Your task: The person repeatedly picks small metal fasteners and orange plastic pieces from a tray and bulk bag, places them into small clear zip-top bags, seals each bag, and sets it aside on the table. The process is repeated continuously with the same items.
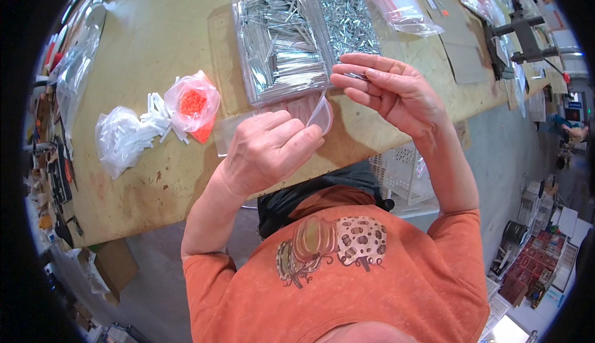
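Observation:
My left hand [274, 150] is curled with its back up, just in front of a clear plastic box of long thin metal rods [288, 45]; whether it grips anything is hidden. Beside its thumb a clear plastic piece with a curved rim [321, 117] shows. Over the near edge of a second clear box, full of short metal pins [351, 20], is my right hand [383, 85], palm turned up, with a few short metal pins [355, 75] between thumb and fingers. To the left lie white plastic tubes [155, 117], partly in a clear bag, and a bag of small orange pieces [193, 103].
A clear bag with pink and white contents [404, 6] lies behind the boxes. Grey cardboard [460, 41] rests at the right, beside a dark metal bench fixture [525, 36]. Tools line the far left edge. White plastic crates [409, 175] stand below the table's near edge.

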### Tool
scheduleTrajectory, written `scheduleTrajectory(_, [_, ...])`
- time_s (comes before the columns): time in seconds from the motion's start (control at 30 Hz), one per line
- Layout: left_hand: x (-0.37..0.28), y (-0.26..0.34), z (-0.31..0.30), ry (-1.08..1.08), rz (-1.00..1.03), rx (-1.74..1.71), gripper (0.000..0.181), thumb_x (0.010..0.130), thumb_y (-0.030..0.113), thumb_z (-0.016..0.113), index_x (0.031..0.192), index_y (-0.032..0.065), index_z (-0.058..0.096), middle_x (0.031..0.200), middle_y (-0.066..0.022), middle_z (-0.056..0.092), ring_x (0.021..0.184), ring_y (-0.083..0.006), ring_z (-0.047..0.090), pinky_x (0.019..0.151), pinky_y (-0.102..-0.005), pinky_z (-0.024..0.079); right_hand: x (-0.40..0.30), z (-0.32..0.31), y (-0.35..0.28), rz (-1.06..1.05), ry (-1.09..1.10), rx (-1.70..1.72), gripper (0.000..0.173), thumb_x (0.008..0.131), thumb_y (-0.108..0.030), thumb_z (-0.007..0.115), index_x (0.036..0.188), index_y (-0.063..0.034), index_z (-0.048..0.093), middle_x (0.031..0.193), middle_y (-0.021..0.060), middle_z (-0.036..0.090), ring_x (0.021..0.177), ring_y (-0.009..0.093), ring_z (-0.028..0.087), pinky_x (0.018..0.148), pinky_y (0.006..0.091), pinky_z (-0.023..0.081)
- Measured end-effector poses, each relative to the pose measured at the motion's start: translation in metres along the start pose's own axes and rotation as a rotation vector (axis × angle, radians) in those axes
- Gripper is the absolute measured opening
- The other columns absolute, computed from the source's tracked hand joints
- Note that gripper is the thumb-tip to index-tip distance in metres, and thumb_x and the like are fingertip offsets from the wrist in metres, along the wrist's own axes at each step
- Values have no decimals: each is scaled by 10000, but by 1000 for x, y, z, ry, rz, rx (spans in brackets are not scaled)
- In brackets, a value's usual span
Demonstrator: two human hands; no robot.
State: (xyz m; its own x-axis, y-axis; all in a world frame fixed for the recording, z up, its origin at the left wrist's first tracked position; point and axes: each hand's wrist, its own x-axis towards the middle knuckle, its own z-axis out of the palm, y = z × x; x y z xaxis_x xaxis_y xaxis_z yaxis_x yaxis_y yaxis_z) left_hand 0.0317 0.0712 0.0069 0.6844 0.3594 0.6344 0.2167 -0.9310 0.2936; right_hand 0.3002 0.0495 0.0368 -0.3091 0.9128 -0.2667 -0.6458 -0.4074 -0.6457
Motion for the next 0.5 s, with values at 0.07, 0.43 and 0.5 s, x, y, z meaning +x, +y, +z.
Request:
scheduleTrajectory(0.07, [0, 0, 1, 7, -1, 3, 166, 777, 80, 761, 854, 87, 615, 672, -11, 489, 597, -180, 548, 522, -331, 454, -1, 1, 2, 4, 3, -11, 391, 1045, -31, 526, 1398, 136, 504, 1379, 302, 600, 1272, 398, 631, 1063, 414, 573])
scheduleTrajectory(0.43, [-1, 0, -1, 1, -41, 44, 201, 781, 72, 816, 851, 89, 628, 686, -27, 545, 603, -205, 568, 516, -338, 459, -15, 30, 0, 125, 49, -149, 560, 1113, -308, 420, 1448, 141, 446, 1443, 319, 545, 1353, 404, 565, 1115, 436, 519])
scheduleTrajectory(0.5, [-1, 0, 0, 13, -27, 74, 174, 772, 85, 777, 845, 90, 618, 691, -20, 530, 614, -194, 567, 522, -329, 464, -19, 35, -1, 171, 43, -130, 604, 1116, -360, 395, 1453, 139, 445, 1444, 321, 545, 1361, 410, 556, 1129, 448, 502])
